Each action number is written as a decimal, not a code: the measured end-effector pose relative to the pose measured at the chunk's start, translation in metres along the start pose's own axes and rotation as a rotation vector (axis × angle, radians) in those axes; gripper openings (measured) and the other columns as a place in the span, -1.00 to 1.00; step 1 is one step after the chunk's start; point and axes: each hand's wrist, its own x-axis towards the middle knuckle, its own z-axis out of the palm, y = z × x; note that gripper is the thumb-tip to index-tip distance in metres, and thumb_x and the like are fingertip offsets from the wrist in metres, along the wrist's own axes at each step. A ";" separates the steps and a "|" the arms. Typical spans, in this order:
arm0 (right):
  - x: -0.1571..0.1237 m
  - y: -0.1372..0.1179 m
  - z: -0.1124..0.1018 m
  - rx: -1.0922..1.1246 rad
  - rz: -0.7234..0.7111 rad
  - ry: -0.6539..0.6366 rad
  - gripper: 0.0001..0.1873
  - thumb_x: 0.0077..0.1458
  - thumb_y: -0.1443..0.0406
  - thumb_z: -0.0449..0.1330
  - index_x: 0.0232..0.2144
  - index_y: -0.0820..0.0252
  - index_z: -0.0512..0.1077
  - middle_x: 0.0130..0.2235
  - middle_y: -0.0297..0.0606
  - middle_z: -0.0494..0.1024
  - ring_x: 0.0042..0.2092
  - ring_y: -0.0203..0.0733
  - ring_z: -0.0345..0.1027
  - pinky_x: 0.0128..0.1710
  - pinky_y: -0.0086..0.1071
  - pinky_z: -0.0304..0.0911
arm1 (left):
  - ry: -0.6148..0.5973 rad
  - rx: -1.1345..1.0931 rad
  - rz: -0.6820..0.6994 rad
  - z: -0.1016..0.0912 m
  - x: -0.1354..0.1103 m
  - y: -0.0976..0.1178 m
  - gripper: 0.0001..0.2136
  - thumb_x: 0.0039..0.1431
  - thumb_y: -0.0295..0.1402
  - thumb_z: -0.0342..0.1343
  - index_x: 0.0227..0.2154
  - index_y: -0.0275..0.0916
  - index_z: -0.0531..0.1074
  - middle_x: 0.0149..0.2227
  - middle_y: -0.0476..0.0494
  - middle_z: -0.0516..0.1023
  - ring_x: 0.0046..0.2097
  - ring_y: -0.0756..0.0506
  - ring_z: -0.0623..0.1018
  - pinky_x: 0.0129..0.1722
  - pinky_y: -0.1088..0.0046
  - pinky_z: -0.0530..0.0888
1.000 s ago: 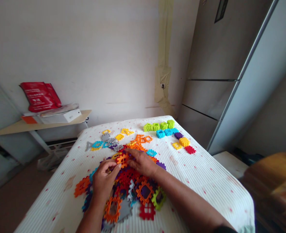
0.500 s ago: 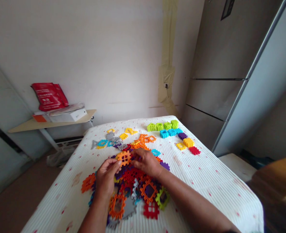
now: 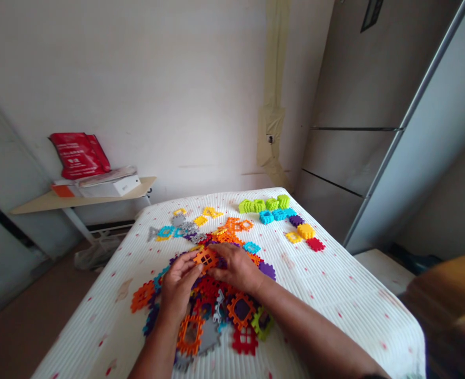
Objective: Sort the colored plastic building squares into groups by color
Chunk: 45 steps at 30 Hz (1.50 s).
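Note:
A heap of flat interlocking plastic tiles [image 3: 220, 308] in orange, red, purple, grey and green lies on the white ribbed bedcover [image 3: 335, 295]. My left hand [image 3: 177, 289] and my right hand [image 3: 238, 268] meet above the heap. Both pinch one small orange window tile [image 3: 204, 259] between their fingertips, left hand on its near left edge, right hand on its right edge. The tile is tilted, just above the pile.
Built cubes stand at the far right: a lime green row [image 3: 264, 204], a blue row [image 3: 278, 215], yellow [image 3: 305, 230], a red tile [image 3: 315, 244]. Loose tiles [image 3: 185, 229] lie far left. A side table [image 3: 78, 197] with a red bag [image 3: 78, 154] stands against the wall.
The orange tile has tilted and sunk slightly toward the heap. Both hands have closed in on it; the camera shifted a little.

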 end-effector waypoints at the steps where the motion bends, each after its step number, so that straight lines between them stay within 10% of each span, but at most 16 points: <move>1: -0.001 -0.001 -0.001 -0.033 0.006 -0.006 -0.42 0.03 0.17 0.18 0.09 0.21 0.24 0.00 -0.11 0.42 0.00 -0.12 0.30 -0.02 -0.29 0.21 | 0.006 -0.006 -0.003 0.000 0.000 0.000 -0.56 -0.14 -0.19 0.22 -0.18 -0.28 0.39 -0.42 -0.08 0.54 -0.41 -0.04 0.48 -0.41 0.49 0.38; 24: -0.014 -0.011 -0.005 -0.156 0.128 0.011 -0.46 0.00 0.17 0.18 0.04 0.18 0.28 -0.10 -0.16 0.40 -0.11 -0.14 0.31 -0.13 -0.31 0.25 | -0.019 0.048 0.059 0.005 -0.005 0.001 -0.60 -0.18 -0.10 0.22 -0.30 -0.24 0.38 -0.42 -0.10 0.54 -0.36 -0.10 0.50 -0.34 0.43 0.42; 31: -0.067 0.028 -0.052 -0.190 0.224 0.146 -0.53 -0.02 0.23 0.20 -0.01 0.16 0.34 -0.13 -0.16 0.44 -0.13 -0.16 0.34 -0.12 -0.30 0.27 | 0.054 0.046 0.085 -0.002 -0.003 0.006 -0.54 -0.16 -0.07 0.20 -0.20 -0.22 0.37 -0.42 -0.10 0.57 -0.41 -0.06 0.49 -0.35 0.44 0.43; 39: -0.181 0.105 -0.133 -0.581 0.654 0.225 -0.62 -0.02 0.28 0.12 -0.10 0.21 0.42 -0.17 -0.14 0.48 -0.18 -0.14 0.38 -0.14 -0.31 0.25 | 0.059 0.062 0.099 0.001 -0.003 0.000 -0.58 -0.13 -0.06 0.19 -0.24 -0.22 0.42 -0.42 -0.07 0.56 -0.39 -0.07 0.49 -0.34 0.44 0.43; 45: -0.198 0.115 -0.146 -0.630 0.751 0.167 -0.63 -0.02 0.27 0.08 -0.12 0.21 0.43 -0.18 -0.17 0.47 -0.17 -0.17 0.37 -0.15 -0.38 0.21 | 0.095 0.080 0.104 -0.003 0.001 -0.008 -0.61 -0.09 -0.08 0.17 -0.24 -0.22 0.43 -0.41 -0.06 0.55 -0.40 -0.06 0.48 -0.37 0.44 0.42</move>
